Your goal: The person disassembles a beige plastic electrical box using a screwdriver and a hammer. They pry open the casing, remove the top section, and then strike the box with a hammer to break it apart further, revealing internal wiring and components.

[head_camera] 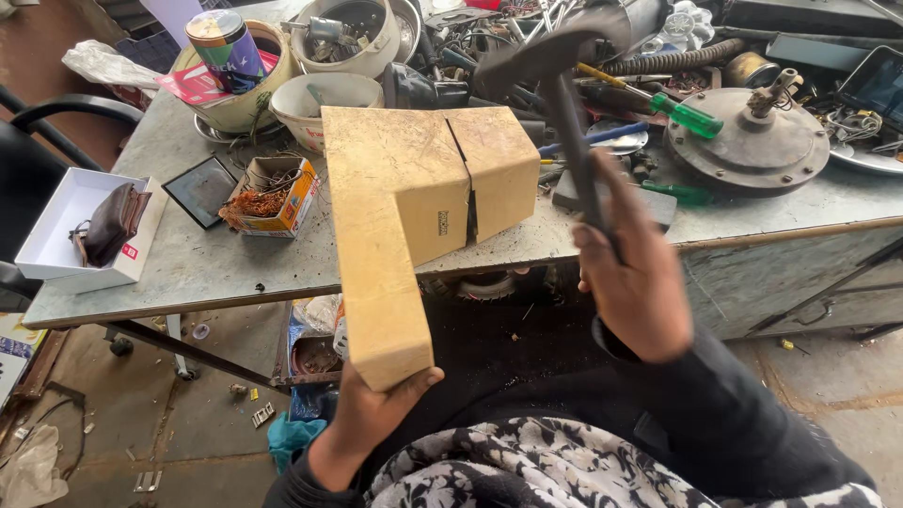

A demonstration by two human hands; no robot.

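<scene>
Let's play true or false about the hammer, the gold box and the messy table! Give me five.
1. The right hand holds a hammer. True.
2. The left hand holds the gold L-shaped box from its lower end. True.
3. The hammer head rests on the box. False: it is raised above it.
4. A wallet lies in the white box. True.
5. The green-handled screwdriver is on the floor. False: it lies on the table.

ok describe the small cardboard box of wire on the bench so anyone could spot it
On the grey workbench, look left of the L-shaped golden block held by the left hand. The open cardboard box sits beside a dark flat square panel; it alone holds tangled coppery wire.
</scene>
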